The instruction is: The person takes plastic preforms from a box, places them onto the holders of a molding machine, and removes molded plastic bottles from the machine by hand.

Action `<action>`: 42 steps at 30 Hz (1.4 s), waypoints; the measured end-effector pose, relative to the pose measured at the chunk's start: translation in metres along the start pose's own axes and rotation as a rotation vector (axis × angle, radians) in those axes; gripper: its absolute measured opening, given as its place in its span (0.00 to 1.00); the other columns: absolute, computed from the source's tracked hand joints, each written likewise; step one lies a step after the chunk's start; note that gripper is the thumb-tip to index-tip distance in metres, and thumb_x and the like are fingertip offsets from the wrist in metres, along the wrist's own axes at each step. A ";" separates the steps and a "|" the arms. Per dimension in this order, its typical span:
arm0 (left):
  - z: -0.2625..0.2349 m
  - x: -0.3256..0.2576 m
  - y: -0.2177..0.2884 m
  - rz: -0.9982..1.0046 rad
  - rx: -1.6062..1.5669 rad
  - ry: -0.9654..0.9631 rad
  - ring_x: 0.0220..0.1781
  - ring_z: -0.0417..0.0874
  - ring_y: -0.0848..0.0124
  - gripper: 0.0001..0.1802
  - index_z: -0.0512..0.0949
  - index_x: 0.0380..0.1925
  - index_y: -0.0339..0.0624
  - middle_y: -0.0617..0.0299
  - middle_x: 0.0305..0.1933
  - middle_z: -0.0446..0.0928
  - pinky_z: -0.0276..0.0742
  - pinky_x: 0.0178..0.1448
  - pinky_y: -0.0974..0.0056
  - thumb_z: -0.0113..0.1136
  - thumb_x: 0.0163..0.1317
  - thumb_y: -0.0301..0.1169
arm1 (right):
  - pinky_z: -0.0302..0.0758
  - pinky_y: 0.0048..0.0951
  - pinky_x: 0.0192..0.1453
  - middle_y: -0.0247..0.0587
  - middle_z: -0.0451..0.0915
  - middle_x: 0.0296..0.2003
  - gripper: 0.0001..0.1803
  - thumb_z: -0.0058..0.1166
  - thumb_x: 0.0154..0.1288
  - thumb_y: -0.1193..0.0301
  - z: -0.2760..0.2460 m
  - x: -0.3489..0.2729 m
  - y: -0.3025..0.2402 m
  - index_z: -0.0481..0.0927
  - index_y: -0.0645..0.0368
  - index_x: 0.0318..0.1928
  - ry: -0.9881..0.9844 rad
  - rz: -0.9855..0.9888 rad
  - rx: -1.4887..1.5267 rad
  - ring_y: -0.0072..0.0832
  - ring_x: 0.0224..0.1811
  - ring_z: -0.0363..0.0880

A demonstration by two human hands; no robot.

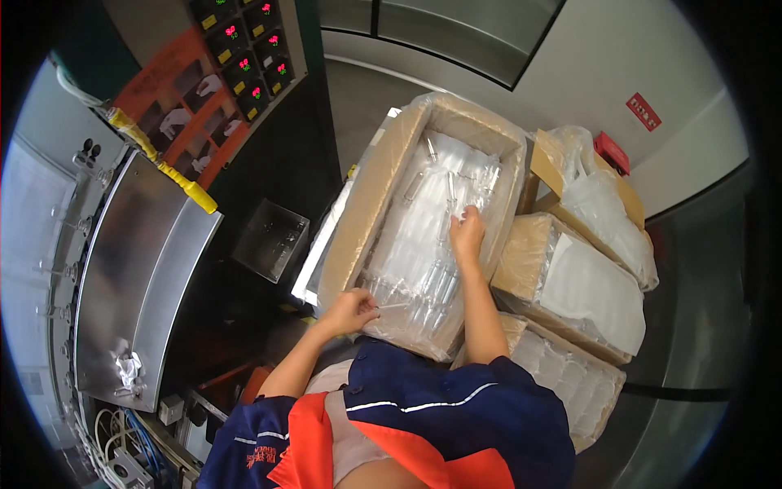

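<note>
Machinery at far left: curved stainless-steel machine cover (138, 269) with a yellow-wrapped cable (163, 167) running over its top edge and a crumpled white rag (126, 367) lying near its lower end. Further right, small clear plastic bin (270, 239) set against the dark machine face below a panel of lit red-and-green readouts (244, 45). Next, left hand (352, 311) at the near-left corner of the open cardboard carton lined with a clear plastic bag (383, 167), fingers closed in a pinch on one thin clear glass tube (395, 306) held roughly level just above the stacked clear glass tubes (423, 244) filling the carton. Right hand (467, 231) deeper in the same carton, fingers curled down onto the tubes near the far-right side; whether gripping one or merely resting on them, cannot tell. Farther right, three more cardboard boxes holding bagged white contents (570, 285), standing close together on the floor. Likely trouble, judged from this: brittle glass packed loose, so pressing down with the right hand could crack tubes underneath; pinched tube slipping from the left fingertips and falling back onto the stack, chipping; plastic liner snagging a tube on the way out.
</note>
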State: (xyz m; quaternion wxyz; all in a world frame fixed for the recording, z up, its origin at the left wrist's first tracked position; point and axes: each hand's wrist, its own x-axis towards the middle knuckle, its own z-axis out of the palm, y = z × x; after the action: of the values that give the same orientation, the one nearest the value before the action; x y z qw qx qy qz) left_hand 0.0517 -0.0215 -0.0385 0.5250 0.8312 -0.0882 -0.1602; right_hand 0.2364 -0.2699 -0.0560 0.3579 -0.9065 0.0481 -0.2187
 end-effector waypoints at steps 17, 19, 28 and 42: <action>-0.194 -0.031 -0.107 0.076 -1.953 0.886 0.37 0.81 0.61 0.09 0.71 0.36 0.33 0.50 0.38 0.75 0.82 0.41 0.64 0.60 0.58 0.24 | 0.76 0.26 0.38 0.46 0.78 0.35 0.23 0.65 0.51 0.76 0.044 0.032 -0.003 0.69 0.62 0.47 -0.346 0.635 0.874 0.30 0.36 0.78; -0.201 -0.008 -0.099 0.105 -1.983 0.833 0.37 0.80 0.64 0.10 0.70 0.37 0.33 0.48 0.40 0.74 0.82 0.40 0.67 0.60 0.58 0.24 | 0.75 0.22 0.35 0.44 0.78 0.34 0.20 0.60 0.56 0.80 0.024 0.010 -0.034 0.67 0.61 0.47 -0.362 0.561 1.084 0.26 0.33 0.77; -0.130 -0.086 -0.103 0.112 -1.905 0.653 0.41 0.80 0.64 0.07 0.72 0.38 0.34 0.51 0.40 0.76 0.82 0.43 0.68 0.55 0.61 0.24 | 0.75 0.22 0.39 0.51 0.79 0.36 0.23 0.57 0.58 0.82 0.111 -0.107 -0.275 0.62 0.70 0.51 -1.190 0.306 1.250 0.27 0.35 0.78; -0.264 -0.399 0.033 0.375 -0.093 2.146 0.36 0.81 0.71 0.16 0.65 0.28 0.41 0.59 0.33 0.78 0.78 0.41 0.67 0.65 0.50 0.19 | 0.76 0.27 0.47 0.44 0.77 0.37 0.09 0.53 0.60 0.82 0.201 -0.137 -0.274 0.72 0.67 0.42 -1.482 0.485 1.347 0.31 0.43 0.77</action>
State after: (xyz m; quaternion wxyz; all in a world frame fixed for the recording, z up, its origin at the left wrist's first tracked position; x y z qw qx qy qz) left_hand -0.2251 0.3127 0.1655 0.3754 0.4906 0.2969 0.7282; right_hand 0.1808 0.0925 -0.0523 0.7660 -0.3909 -0.1356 0.4920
